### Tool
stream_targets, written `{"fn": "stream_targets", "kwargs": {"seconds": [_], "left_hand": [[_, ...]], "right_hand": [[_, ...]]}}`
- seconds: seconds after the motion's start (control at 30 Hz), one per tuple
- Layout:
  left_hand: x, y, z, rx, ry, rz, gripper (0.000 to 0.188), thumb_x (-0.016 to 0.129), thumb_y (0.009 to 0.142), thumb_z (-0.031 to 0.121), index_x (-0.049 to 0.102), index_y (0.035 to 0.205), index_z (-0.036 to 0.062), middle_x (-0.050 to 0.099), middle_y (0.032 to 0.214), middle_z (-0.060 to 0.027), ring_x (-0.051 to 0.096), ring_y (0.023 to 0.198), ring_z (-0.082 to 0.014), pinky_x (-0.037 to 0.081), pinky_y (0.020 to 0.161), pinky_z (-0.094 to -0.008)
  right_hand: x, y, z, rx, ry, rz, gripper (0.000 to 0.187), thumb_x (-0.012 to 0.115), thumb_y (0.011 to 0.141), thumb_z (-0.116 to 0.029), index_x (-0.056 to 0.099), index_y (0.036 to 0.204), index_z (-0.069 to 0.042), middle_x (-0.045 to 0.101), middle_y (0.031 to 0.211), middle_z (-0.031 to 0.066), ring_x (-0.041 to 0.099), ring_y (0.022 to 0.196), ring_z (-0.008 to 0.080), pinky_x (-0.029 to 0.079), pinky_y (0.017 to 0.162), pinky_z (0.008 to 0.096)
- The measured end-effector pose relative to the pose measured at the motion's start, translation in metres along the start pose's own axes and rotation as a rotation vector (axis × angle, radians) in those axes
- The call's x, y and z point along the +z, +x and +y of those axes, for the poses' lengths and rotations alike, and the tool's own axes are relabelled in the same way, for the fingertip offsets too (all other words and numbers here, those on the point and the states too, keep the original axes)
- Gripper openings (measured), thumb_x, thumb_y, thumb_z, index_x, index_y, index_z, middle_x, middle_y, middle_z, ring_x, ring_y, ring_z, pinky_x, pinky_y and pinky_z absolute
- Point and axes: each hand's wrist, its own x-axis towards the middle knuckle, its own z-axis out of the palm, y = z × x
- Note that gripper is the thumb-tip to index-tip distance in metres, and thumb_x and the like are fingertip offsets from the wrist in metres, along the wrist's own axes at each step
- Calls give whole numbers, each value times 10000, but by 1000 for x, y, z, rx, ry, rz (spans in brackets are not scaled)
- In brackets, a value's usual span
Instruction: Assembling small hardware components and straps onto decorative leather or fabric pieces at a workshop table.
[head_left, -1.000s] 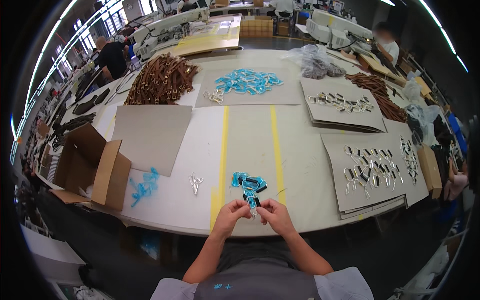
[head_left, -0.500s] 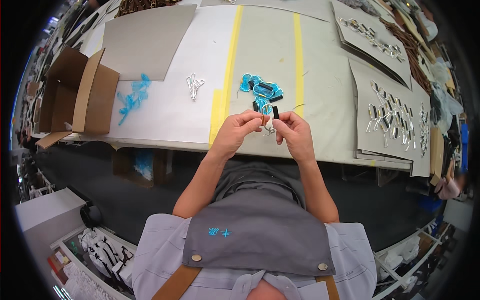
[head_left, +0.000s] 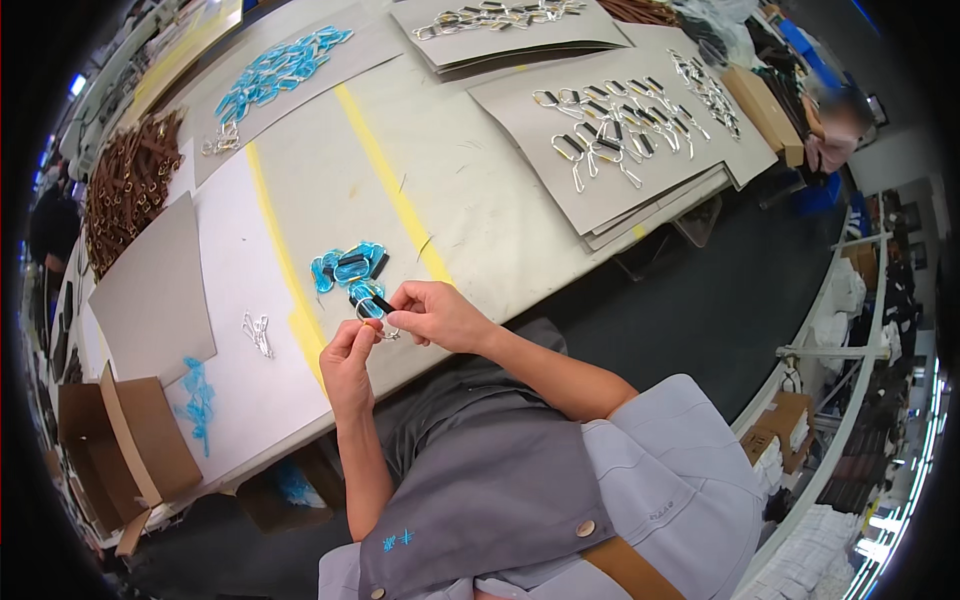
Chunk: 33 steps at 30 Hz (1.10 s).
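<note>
My left hand [head_left: 348, 362] and my right hand [head_left: 438, 315] meet near the table's front edge. Between them is a metal carabiner-like clip with a black sleeve [head_left: 382, 304]. My left fingertips pinch its ringed end, while the right thumb and fingers close on the black part. Fingers hide some of the clip. Just beyond lies a small heap of clips in blue plastic film [head_left: 352, 266], some with black sleeves. To the left, a few bare silver clips [head_left: 257, 335] rest on the white sheet.
Grey boards carry rows of black-sleeved clips [head_left: 610, 125] at the right and blue-wrapped clips [head_left: 285, 75] at the far left. An open cardboard box [head_left: 165, 440] and crumpled blue film [head_left: 197, 395] sit at left. Brown straps [head_left: 130, 190] are piled behind; a person [head_left: 835, 130] is far right.
My view has swung to the right, bringing more of the right-hand boards into sight. Both hands stay at the same clip with only slight finger shifts.
</note>
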Motion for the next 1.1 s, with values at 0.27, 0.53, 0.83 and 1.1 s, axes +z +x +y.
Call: {"fn": "stream_targets", "kwargs": {"seconds": [0.27,0.53,0.83,1.1], "left_hand": [[35,17,-11,-60,17,71,172,587,908,109,630,999,-31,636,884,-61,597,758,-130,478,729,-266],[29,26,-48,-35,90,52,177,543,940,131,585,1013,-25,589,832,-60,577,676,-105,477,573,-222],[29,20,-51,17,107,59,144,527,945,115,589,977,-11,578,782,-42,557,633,-87,451,545,-211],[30,21,-48,-32,151,56,232,557,921,173,585,764,5,540,611,-10,528,550,-69,425,512,-215]], "right_hand": [[-30,-6,-2,-144,-159,154,110,598,872,-90,561,898,11,606,769,26,565,678,82,467,611,225],[-169,-24,-75,-345,-162,560,117,578,885,-92,565,932,15,642,826,62,616,753,110,493,738,232],[-309,-10,-103,-39,-557,787,192,614,860,-171,575,917,9,636,800,83,609,598,119,512,544,246],[-221,25,-118,-275,-817,778,260,630,843,-183,617,1020,7,650,826,64,612,671,107,468,600,238]]}}
